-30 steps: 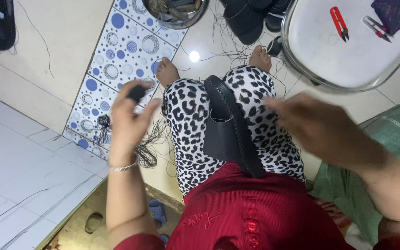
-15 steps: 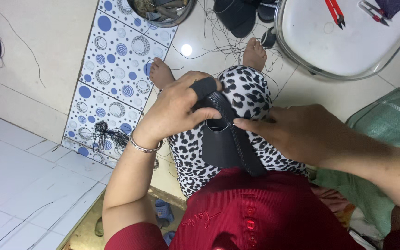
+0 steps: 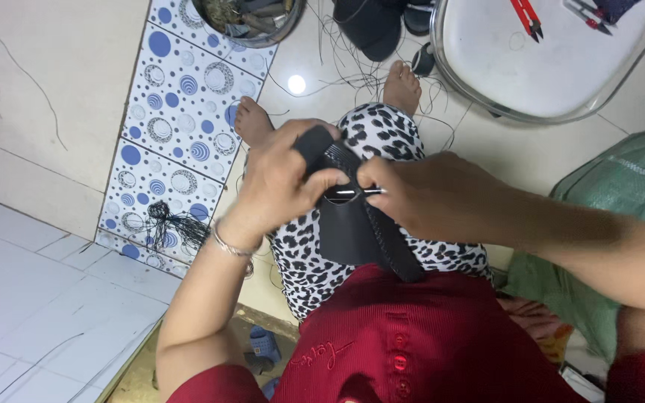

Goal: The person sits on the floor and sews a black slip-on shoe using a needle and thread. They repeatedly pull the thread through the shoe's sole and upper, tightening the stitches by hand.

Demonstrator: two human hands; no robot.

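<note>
The left hand [image 3: 281, 183] grips the black shoe upper [image 3: 349, 220] steady while the right hand [image 3: 427, 198] pinches a needle [image 3: 356, 192], best pushed straight through.

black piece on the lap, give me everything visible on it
The black piece is a flat, matte, dark part, leather-like or rubbery, with a broad middle and a strap-like strip running down toward the red shirt. It lies along the lap on the spotted trousers. The left hand grips its upper end, where a black tab sticks up between the fingers. The right hand pinches a thin shiny needle against its upper part. Any stitching or thread on it is too fine to make out.
</note>
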